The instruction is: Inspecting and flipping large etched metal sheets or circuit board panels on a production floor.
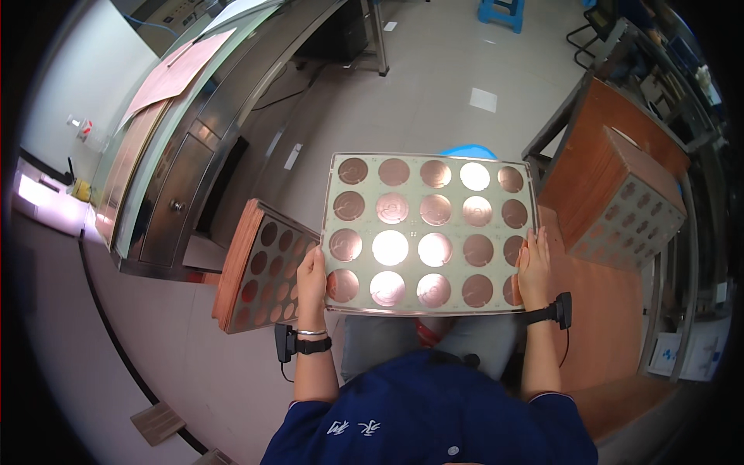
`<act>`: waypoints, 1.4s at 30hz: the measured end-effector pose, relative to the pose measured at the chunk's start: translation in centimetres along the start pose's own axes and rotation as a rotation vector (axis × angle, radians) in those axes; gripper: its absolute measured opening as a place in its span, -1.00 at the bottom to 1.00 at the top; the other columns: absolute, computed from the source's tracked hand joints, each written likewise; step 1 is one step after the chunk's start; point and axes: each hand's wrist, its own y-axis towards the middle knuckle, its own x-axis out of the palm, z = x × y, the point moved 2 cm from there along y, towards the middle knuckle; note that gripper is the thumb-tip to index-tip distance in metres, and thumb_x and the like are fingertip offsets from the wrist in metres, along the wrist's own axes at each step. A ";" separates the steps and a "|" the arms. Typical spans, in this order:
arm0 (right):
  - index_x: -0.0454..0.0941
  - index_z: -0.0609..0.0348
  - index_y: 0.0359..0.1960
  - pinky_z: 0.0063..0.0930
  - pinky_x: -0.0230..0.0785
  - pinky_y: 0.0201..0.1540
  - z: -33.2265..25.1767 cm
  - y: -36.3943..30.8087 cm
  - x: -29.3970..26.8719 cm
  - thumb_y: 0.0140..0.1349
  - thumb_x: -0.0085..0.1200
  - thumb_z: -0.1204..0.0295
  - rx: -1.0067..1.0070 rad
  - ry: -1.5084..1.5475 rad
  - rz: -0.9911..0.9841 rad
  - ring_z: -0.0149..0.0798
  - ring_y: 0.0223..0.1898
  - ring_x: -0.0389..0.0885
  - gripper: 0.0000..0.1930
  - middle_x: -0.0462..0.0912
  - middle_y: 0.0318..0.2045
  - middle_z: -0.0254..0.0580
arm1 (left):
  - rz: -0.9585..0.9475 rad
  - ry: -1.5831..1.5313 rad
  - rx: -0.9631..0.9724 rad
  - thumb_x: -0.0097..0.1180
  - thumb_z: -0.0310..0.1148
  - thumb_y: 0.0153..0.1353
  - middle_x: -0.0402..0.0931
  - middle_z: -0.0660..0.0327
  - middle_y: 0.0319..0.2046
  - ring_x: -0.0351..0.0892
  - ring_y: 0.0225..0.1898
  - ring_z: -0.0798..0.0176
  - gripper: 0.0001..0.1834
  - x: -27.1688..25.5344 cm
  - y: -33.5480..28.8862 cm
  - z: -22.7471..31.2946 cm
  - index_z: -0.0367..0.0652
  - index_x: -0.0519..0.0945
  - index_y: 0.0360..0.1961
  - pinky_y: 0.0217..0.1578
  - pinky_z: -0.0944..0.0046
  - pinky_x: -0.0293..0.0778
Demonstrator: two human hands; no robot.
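Note:
A pale green circuit board panel (413, 269) with rows of round copper discs spans the space above my lap, its face toward me. Some discs reflect the light brightly. At its lower left edge, my left hand (311, 283) is closed on the rim, with part of the fingers hidden. My right hand (535, 267) grips the opposite edge, its fingers lying along the side and partly over the face. Just beyond my left hand leans a stack of similar panels (263, 267) with copper-coloured edges.
On the right, a brown wooden bench (593, 325) carries another stack of panels (632, 209). A metal cabinet (174, 194) with a pink sheet (177, 74) on top stands at left. A blue stool (502, 13) is far ahead. A small wooden block (158, 422) lies lower left.

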 end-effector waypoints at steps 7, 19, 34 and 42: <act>0.23 0.22 0.23 -0.29 0.11 0.23 -0.3 0.1 -0.7 0.31 -0.23 0.46 0.037 0.213 0.052 -0.02 0.23 0.24 -0.57 0.26 0.22 0.05 | 0.090 -0.174 0.065 -0.14 -0.31 0.36 0.54 0.22 -0.30 0.44 -0.28 0.44 -0.67 -0.4 -1.7 2.0 -0.40 0.53 -0.14 -0.21 0.45 0.36; 0.38 0.29 0.12 -0.63 0.37 -0.14 0.0 2.2 -5.1 0.38 -0.17 0.37 0.491 1.292 0.120 -0.47 -0.17 0.50 -0.65 0.57 -0.17 -0.31 | 0.102 -0.335 0.118 -0.09 -0.33 0.35 0.53 0.31 -0.33 0.41 -0.29 0.52 -0.73 -2.0 -2.1 0.8 -0.34 0.54 -0.21 -0.23 0.50 0.33; 0.47 0.28 -0.15 -0.60 0.33 -0.09 -1.4 1.5 -8.7 0.37 -0.13 0.37 0.398 1.268 0.133 -0.50 -0.20 0.47 -0.77 0.57 -0.22 -0.33 | -0.133 -0.377 0.040 -0.16 -0.25 0.39 0.43 0.37 -0.47 0.36 -0.48 0.55 -0.77 -2.4 -1.4 2.8 -0.17 0.42 -0.32 -0.44 0.54 0.32; 0.39 0.18 0.00 -0.52 0.34 -0.02 0.1 1.9 -12.3 0.32 -0.08 0.48 0.140 1.377 0.330 -0.47 -0.09 0.46 -0.76 0.53 -0.11 -0.30 | -0.149 -0.563 0.413 -0.08 -0.33 0.35 0.47 0.27 -0.29 0.44 -0.20 0.43 -0.88 -1.7 -2.9 7.2 -0.14 0.41 -0.28 -0.15 0.43 0.37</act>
